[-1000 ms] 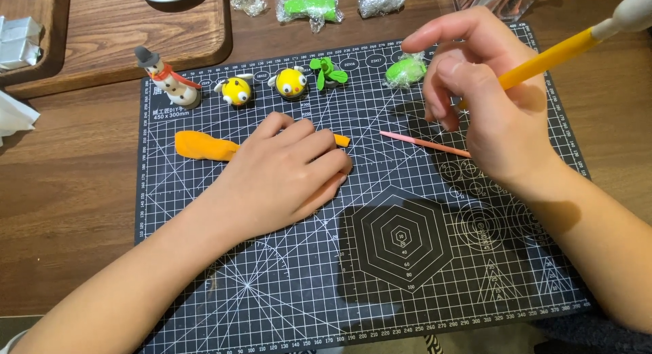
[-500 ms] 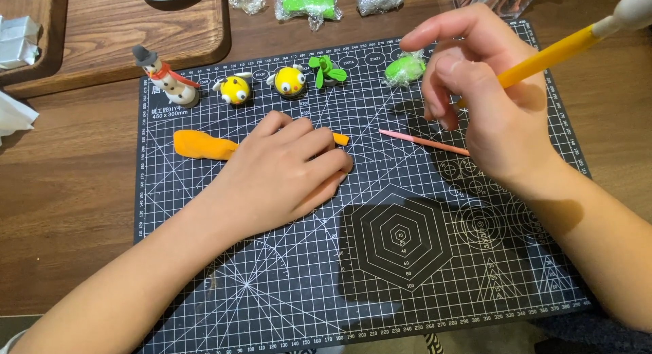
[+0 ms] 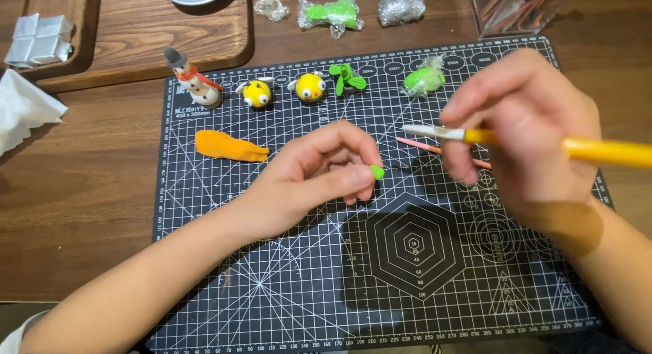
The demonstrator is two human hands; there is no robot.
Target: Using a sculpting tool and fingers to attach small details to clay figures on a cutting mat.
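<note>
The left hand (image 3: 319,174) lies near the middle of the head view, palm turned down over the cutting mat (image 3: 272,286), its thumb and fingers pinched together on a small green clay bit (image 3: 377,171) that peeks out at the fingertips. The forearm runs down to the lower left corner of the frame.

The right hand (image 3: 526,133) sits at the right, raised above the mat and somewhat blurred, fingers closed around a yellow tool (image 3: 577,147). The tool's handle runs off the right edge, and its white tip points left, ending just above and to the right of the green bit, not touching it.

Behind the right hand a thin pink stick (image 3: 418,145) lies on the mat, partly hidden by the fingers.

Left of the left hand, an orange clay piece (image 3: 231,146) lies flat on the mat.

Along the mat's upper edge stand a small snowman figure (image 3: 192,80), two yellow round figures (image 3: 258,93) (image 3: 310,86), a green leaf shape (image 3: 346,77) and a green lump in clear wrap (image 3: 424,78).

Above the mat, on the wooden table (image 3: 88,191), lie a wrapped green lump (image 3: 331,14), a clear crumpled wrap and a foil ball (image 3: 402,8). A wooden tray (image 3: 146,38) fills the upper left, and white tissue (image 3: 24,109) sits at the left edge.
</note>
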